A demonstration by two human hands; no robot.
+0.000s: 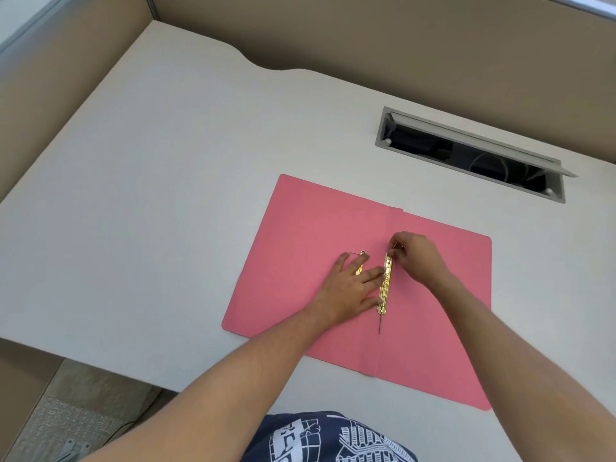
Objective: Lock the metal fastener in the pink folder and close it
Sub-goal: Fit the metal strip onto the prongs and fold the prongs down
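Observation:
A pink folder [300, 228] lies open and flat on the white desk. A gold metal fastener bar [385, 285] runs along its centre fold, with a thin prong sticking out at its near end. My left hand [350, 285] lies flat on the left flap, fingers spread, fingertips and thumb touching the bar's side. It partly covers a second gold piece [361, 254]. My right hand [416, 258] pinches the far prong of the fastener between thumb and fingers at the bar's far end.
A grey cable slot [473, 155] with its lid raised is sunk into the desk [150, 195] behind the folder. Beige partition walls [333, 35] stand at the back and left. The desk's near left edge drops to the floor [66, 411].

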